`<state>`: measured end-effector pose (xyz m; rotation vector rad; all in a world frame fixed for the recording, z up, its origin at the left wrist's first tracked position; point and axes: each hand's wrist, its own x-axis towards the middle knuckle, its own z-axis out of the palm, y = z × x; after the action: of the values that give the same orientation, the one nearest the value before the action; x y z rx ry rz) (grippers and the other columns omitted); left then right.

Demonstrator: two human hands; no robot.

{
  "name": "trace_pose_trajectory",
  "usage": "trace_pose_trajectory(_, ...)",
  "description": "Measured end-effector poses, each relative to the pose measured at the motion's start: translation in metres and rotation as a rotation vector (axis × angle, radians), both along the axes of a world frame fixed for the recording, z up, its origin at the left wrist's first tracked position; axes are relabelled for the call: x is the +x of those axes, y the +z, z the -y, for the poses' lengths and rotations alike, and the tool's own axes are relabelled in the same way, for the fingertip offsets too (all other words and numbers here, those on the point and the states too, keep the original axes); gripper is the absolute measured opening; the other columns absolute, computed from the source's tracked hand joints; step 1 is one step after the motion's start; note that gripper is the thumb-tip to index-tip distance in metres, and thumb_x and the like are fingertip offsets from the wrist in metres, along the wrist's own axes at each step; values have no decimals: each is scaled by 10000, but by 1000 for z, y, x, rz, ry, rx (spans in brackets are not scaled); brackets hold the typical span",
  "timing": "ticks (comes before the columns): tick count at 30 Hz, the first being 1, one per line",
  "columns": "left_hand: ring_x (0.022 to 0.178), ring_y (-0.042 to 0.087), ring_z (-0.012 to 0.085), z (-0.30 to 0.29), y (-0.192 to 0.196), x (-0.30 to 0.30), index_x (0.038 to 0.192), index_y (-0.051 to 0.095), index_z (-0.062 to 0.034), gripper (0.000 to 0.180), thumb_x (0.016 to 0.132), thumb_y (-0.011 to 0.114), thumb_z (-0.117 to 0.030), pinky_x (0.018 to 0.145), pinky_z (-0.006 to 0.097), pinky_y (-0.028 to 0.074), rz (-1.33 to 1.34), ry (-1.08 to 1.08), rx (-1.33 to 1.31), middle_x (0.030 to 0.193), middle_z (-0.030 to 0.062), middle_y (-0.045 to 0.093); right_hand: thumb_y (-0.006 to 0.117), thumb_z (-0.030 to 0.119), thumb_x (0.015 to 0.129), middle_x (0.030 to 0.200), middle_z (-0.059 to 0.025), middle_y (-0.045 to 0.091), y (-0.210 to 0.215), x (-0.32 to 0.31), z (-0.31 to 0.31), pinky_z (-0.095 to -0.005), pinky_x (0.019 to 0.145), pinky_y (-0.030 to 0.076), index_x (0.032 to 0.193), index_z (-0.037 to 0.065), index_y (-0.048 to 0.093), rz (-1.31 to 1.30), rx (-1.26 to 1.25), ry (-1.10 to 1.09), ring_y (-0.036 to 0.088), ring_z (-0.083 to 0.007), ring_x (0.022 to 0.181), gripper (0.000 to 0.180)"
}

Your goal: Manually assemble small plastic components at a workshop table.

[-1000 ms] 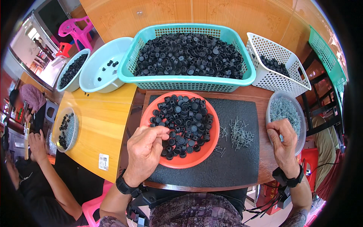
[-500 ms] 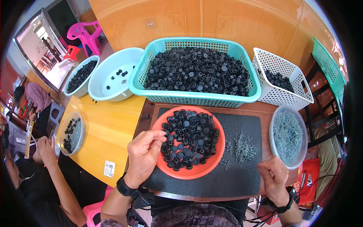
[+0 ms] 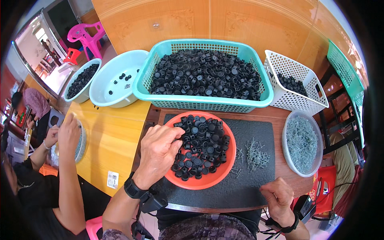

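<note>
My left hand [image 3: 159, 154] is over the left side of an orange-red bowl [image 3: 191, 184]. Its thumb and fingers are curled together at the edge of a pile of small black plastic caps [image 3: 200, 140]; whatever they may grip is hidden. Beyond the right front corner of the black mat [image 3: 224, 196], my right hand [image 3: 278, 195] is closed with thumb against bent fingers, and I cannot make out anything in it. A small heap of metal screws [image 3: 257, 155] lies on the mat between the bowl and a clear round tub [image 3: 303, 144] full of similar screws.
Behind the bowl stands a turquoise basket [image 3: 204, 103] heaped with black caps, a white basket [image 3: 296, 95] to its right. Two pale blue basins [image 3: 114, 101] [image 3: 80, 96] sit at the left. Another person's hands [image 3: 66, 132] work by a tub on the yellow table [image 3: 116, 136].
My left hand has shifted right, further over the bowl. My right hand has moved left and slightly down, away from the screw tub. The neighbour's hands have moved up to their tub.
</note>
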<state>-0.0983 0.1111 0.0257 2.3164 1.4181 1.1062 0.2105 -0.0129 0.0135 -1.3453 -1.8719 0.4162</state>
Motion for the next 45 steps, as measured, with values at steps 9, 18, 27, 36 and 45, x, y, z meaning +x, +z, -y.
trace_pose_trajectory(9,682,515,240,-10,-11,6,852,621,-36,257,620,731,-49,647,356,361,-221,-42,39,697,54,541,693,-71,653,704,-103,630,-3,-1,1,-319,531,417,786,-3,638,-6,-44,9,553,-231,582,159)
trace_pose_trajectory(18,674,522,257,-14,-12,11,793,602,-38,214,624,733,-52,647,368,359,-271,-51,62,688,68,548,686,-78,656,704,-102,626,-6,1,5,-325,532,418,779,-8,632,-18,-44,-6,552,-233,586,152)
trace_pose_trajectory(27,626,541,253,-20,-11,10,758,607,-30,150,670,713,-91,659,362,375,-271,-84,-65,633,64,569,679,-73,662,691,-104,618,-7,3,9,-328,539,425,763,4,629,-22,-87,-65,560,-247,600,135)
trace_pose_trajectory(36,638,564,259,-16,-14,10,715,589,-15,146,692,683,-124,673,366,387,-305,-95,-122,628,93,578,680,-71,666,697,-108,618,-12,6,13,-332,546,426,778,0,633,-53,-86,-47,559,-252,615,141)
trace_pose_trajectory(45,665,571,304,-17,-12,11,703,584,-12,166,649,678,-136,677,386,385,-436,-111,-135,650,116,581,681,-64,671,702,-112,621,-13,5,19,-334,549,427,782,-4,635,-83,-88,-50,558,-258,613,135)
